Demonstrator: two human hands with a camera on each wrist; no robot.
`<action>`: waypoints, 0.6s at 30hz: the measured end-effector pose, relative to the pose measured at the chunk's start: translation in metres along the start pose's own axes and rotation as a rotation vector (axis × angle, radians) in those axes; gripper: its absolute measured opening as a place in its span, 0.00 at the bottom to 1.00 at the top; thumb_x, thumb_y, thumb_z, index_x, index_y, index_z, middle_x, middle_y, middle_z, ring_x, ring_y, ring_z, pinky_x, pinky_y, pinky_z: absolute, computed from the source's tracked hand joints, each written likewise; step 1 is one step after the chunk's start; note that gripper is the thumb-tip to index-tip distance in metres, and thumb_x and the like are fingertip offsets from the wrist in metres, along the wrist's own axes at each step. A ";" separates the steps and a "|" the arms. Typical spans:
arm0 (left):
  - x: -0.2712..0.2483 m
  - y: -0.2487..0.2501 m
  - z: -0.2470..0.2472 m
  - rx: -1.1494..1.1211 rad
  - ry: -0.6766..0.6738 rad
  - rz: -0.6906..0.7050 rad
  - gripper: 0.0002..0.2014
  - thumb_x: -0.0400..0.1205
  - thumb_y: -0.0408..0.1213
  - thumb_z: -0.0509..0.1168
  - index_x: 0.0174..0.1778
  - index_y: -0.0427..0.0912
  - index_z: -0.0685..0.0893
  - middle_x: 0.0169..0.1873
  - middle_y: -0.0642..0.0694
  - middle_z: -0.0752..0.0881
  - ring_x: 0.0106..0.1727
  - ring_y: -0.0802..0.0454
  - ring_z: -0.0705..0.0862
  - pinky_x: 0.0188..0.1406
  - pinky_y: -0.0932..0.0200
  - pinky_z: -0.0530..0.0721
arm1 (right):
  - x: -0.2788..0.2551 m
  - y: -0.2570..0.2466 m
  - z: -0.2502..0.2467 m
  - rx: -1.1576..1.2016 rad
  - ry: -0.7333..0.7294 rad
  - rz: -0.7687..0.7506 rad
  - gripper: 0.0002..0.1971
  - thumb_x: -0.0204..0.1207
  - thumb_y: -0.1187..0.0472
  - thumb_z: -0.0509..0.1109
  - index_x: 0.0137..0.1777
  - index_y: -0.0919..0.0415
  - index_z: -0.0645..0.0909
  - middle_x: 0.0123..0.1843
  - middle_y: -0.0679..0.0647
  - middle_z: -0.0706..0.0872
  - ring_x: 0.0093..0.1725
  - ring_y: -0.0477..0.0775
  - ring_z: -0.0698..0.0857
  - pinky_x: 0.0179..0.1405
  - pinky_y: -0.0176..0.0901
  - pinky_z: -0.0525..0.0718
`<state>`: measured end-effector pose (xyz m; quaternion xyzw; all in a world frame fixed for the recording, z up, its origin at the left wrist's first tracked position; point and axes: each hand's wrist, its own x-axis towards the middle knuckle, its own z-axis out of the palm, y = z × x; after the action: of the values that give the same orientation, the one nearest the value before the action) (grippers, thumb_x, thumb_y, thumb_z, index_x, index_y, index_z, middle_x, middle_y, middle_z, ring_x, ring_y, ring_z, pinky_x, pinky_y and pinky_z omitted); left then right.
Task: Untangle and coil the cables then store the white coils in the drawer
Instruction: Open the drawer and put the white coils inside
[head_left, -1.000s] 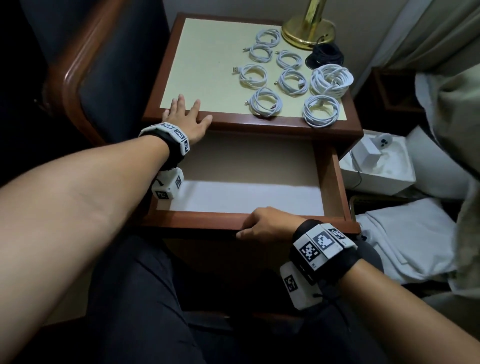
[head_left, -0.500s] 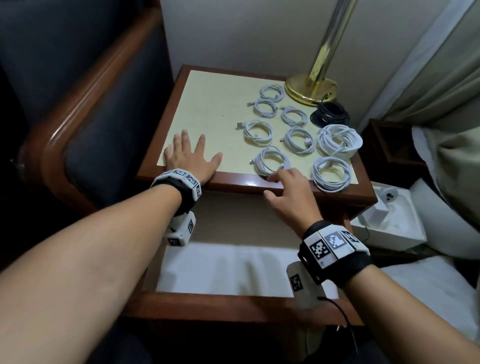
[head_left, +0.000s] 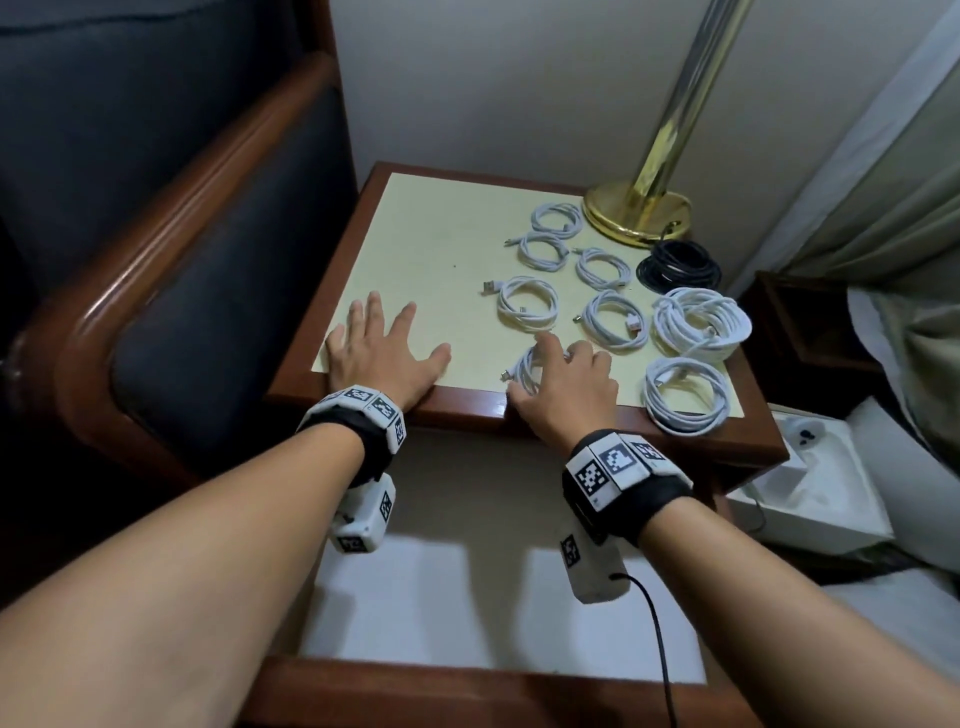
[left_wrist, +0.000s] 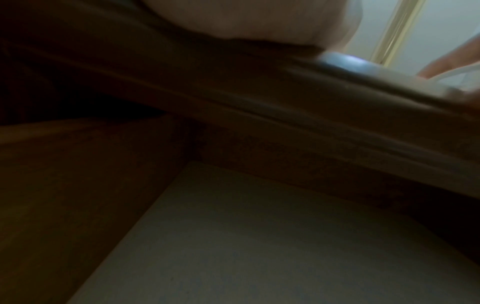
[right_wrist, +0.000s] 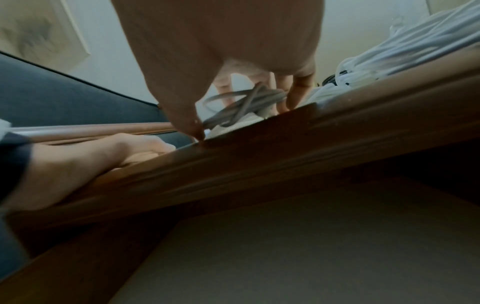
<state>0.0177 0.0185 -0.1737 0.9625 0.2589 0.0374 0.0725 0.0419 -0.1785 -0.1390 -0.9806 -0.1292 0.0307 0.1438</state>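
Several white cable coils (head_left: 529, 304) lie on the cream top of the wooden nightstand (head_left: 431, 244). My right hand (head_left: 550, 364) curls over the front coil (head_left: 522, 370) near the front edge. In the right wrist view, thumb and fingers close round this coil (right_wrist: 241, 102), which sits slightly raised. My left hand (head_left: 384, 358) rests flat with spread fingers on the top's front left. Below both wrists the drawer (head_left: 467, 686) stands pulled out, showing a white liner and no coils. The left wrist view is dark and shows only the table edge and drawer floor.
A black coil (head_left: 678, 265) lies at the back right beside the brass lamp base (head_left: 636, 213). Two bigger white coils (head_left: 698, 322) sit by the right edge. A dark upholstered chair (head_left: 208, 312) stands left; a white box (head_left: 810, 499) lies low right.
My right hand has left the drawer's front rim, risen to the tabletop and closed over the front white coil. The left hand has stayed flat on the top.
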 end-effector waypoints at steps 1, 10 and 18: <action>0.000 0.000 0.000 -0.015 0.007 -0.003 0.37 0.77 0.69 0.49 0.83 0.60 0.58 0.86 0.45 0.50 0.86 0.46 0.47 0.80 0.45 0.50 | -0.007 0.001 -0.001 0.033 0.001 -0.024 0.32 0.71 0.43 0.67 0.74 0.48 0.63 0.64 0.59 0.72 0.64 0.64 0.68 0.62 0.58 0.72; -0.001 0.000 0.000 -0.096 0.057 -0.007 0.35 0.76 0.64 0.56 0.80 0.57 0.66 0.85 0.44 0.57 0.85 0.45 0.53 0.80 0.46 0.53 | -0.101 0.029 0.027 0.252 -0.272 -0.337 0.35 0.61 0.49 0.77 0.70 0.43 0.70 0.56 0.49 0.69 0.57 0.51 0.69 0.54 0.43 0.74; 0.002 -0.001 0.003 -0.102 0.084 -0.013 0.35 0.75 0.65 0.55 0.79 0.58 0.68 0.85 0.45 0.58 0.85 0.46 0.54 0.80 0.47 0.53 | -0.078 0.027 0.053 -0.147 -0.627 -0.267 0.39 0.64 0.45 0.78 0.74 0.46 0.64 0.68 0.58 0.71 0.69 0.64 0.71 0.65 0.56 0.75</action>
<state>0.0196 0.0200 -0.1769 0.9534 0.2655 0.0907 0.1108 -0.0321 -0.2099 -0.1954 -0.9056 -0.2961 0.3021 0.0291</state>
